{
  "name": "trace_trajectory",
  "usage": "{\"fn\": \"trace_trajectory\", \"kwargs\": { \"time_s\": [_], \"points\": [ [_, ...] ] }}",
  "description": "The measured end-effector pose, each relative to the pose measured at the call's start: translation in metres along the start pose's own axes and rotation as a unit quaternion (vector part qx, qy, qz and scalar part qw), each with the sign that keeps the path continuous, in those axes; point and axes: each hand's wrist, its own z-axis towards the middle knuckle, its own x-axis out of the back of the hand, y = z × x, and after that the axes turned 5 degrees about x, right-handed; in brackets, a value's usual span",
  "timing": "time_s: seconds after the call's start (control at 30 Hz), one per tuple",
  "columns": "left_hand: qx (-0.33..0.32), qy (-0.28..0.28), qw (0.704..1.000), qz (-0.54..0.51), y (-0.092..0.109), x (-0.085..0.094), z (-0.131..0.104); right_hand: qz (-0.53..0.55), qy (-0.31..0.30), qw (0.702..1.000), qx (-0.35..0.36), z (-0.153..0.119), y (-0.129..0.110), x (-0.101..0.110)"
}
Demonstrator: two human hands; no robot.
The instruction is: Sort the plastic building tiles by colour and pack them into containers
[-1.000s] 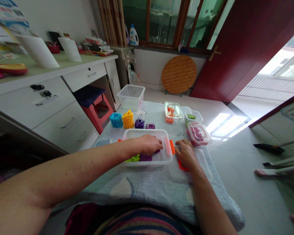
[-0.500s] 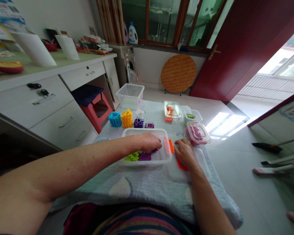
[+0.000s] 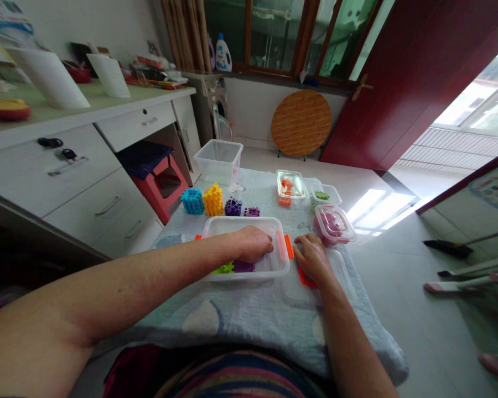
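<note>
My left hand [image 3: 255,243] reaches into a white translucent plastic box [image 3: 274,271], its fingers curled together. Whatever they hold is hidden beneath the hand. Below the wrist, lime-green blocks [image 3: 223,268] and a purple block [image 3: 244,266] lie in the box. My right hand [image 3: 312,255] rests over a clear lid [image 3: 343,284], with fingers apart and bent downward, just right of the box's orange latch [image 3: 289,246]. Part of an orange piece [image 3: 306,278] on the lid shows under the palm.
Behind the box stand a blue block cube [image 3: 192,201], a yellow one [image 3: 213,199], a dark purple one [image 3: 233,207] and a small purple piece [image 3: 252,211]. A clear bin [image 3: 219,160] is at the back left. Lidded tubs hold orange [image 3: 291,188], green [image 3: 324,195] and pink pieces [image 3: 335,224].
The purple piece that showed by my left fingertips is now out of sight, and that hand sits slightly differently in the box. My right hand has stayed in place.
</note>
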Motion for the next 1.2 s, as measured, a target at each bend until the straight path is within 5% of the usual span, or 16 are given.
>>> {"fn": "trace_trajectory", "kwargs": {
  "time_s": [0.3,0.6,0.8,1.03,1.2],
  "points": [
    [0.013,-0.029,0.999,-0.042,-0.006,0.004,0.000,-0.003,0.005,1.000,-0.002,-0.001,-0.002,0.001],
    [0.008,0.014,1.000,-0.022,-0.006,0.000,0.000,-0.003,0.003,1.000,0.003,0.000,0.000,0.000],
    [0.060,0.046,0.997,-0.029,-0.008,0.012,-0.019,0.004,0.008,1.000,0.008,-0.001,0.001,-0.001],
    [0.143,-0.059,0.986,-0.064,0.001,0.017,-0.050,0.008,0.009,1.000,0.007,-0.001,0.001,-0.001],
    [0.112,-0.038,0.990,-0.078,0.000,0.000,-0.052,0.009,0.008,1.000,0.007,-0.001,0.002,-0.002]
  ]
}}
